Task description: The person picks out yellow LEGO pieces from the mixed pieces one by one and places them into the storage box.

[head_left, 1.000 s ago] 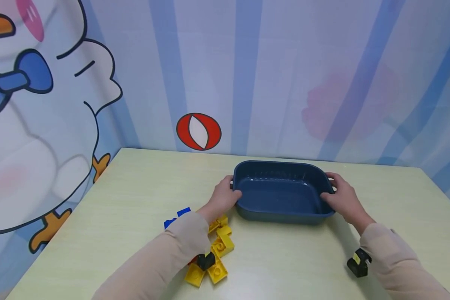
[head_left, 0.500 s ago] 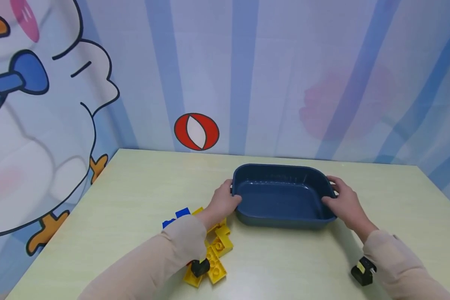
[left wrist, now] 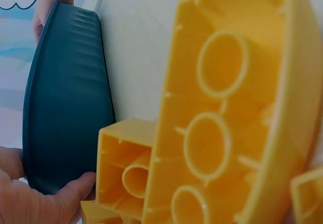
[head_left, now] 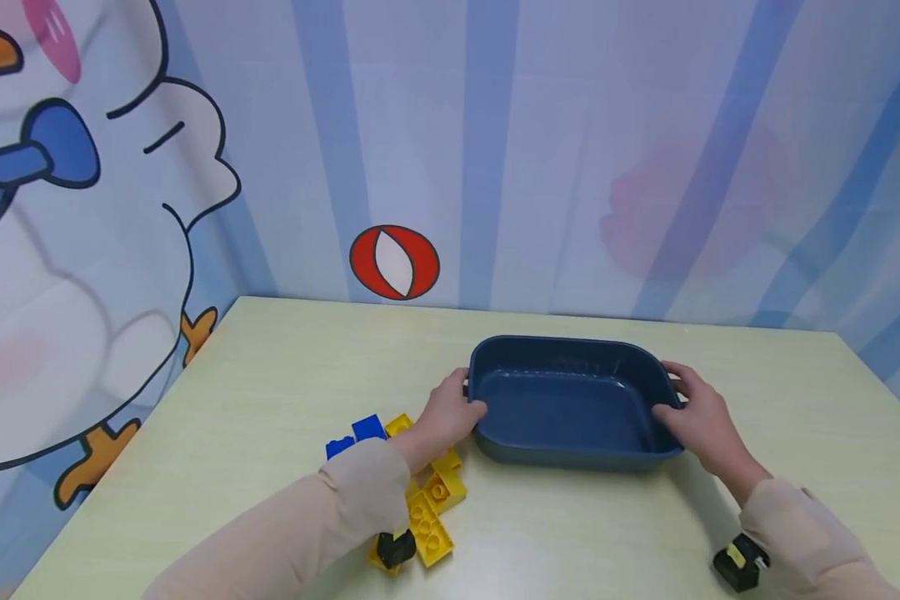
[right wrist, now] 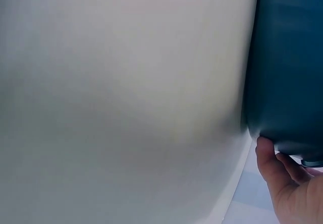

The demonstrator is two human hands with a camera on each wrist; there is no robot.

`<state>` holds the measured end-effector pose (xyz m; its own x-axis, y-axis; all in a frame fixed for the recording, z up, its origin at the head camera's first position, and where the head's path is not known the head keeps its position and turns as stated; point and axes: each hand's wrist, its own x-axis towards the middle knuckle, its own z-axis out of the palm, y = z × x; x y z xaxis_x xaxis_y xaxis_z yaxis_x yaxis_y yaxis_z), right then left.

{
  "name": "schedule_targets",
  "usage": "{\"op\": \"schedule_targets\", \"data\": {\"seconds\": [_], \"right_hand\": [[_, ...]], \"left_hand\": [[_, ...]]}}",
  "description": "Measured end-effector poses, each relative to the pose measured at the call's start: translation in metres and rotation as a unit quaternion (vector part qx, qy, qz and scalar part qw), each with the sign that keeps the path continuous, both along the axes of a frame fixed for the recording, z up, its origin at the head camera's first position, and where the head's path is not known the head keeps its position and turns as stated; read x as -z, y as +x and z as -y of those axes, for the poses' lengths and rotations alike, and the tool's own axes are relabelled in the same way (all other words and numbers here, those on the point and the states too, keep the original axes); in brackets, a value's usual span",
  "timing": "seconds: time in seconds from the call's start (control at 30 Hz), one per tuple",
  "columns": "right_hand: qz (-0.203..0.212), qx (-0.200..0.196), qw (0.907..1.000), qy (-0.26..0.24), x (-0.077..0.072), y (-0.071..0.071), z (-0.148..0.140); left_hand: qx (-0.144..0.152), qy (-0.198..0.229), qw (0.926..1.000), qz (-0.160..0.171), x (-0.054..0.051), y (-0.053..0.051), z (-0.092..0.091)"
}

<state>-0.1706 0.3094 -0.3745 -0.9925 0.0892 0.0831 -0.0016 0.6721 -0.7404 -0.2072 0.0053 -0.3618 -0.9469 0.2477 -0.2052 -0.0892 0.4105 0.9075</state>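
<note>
No lettering on show here: not a word, number or brand to be read on the blue dish (head_left: 570,403), on the yellow bricks (head_left: 433,537), or across the printed backdrop (head_left: 555,167) behind the desk's (head_left: 330,350) far edge. Nearest to a label: a yellow patch (head_left: 736,555) on the right wrist's black device (head_left: 731,575), too small to make out.

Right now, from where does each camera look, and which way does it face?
Head: on the head, facing forward and down at the dark-blue rectangular tray; left hand, right hand and beige sleeves show.
Left wrist: on that wrist, facing hollow yellow plastic bricks and the tray's side; both hands show.
Right wrist: on that wrist, facing the pale tabletop and tray; part of the right hand shows.
Head and left wrist share the bricks.
</note>
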Motion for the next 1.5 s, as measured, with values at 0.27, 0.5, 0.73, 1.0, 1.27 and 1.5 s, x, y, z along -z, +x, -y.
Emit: {"op": "schedule_targets", "data": {"seconds": [0.27, 0.5, 0.73, 1.0, 1.27, 1.5], "right_hand": [[0.006, 0.002, 0.9999, -0.013, 0.002, 0.011, -0.001], [0.011, 0.006, 0.9999, -0.002, 0.005, 0.021, -0.002], [0.014, -0.002, 0.9996, 0.023, 0.003, 0.028, -0.002], [0.025, -0.01, 0.9988, 0.041, 0.005, 0.031, -0.001], [0.049, -0.005, 0.9969, 0.061, 0.007, 0.036, -0.006], [0.056, -0.003, 0.9962, 0.066, 0.011, 0.041, -0.006]], "left_hand": [[0.007, -0.003, 0.9999, 0.012, 0.001, 0.009, -0.001], [0.015, -0.005, 0.9999, 0.007, 0.005, 0.016, -0.002], [0.029, 0.005, 0.9995, 0.006, 0.004, 0.022, -0.002], [0.052, 0.013, 0.9983, -0.023, 0.006, 0.029, 0.0], [0.073, 0.003, 0.9967, -0.037, 0.009, 0.039, 0.0], [0.081, 0.001, 0.9957, -0.045, 0.008, 0.044, 0.0]]}}
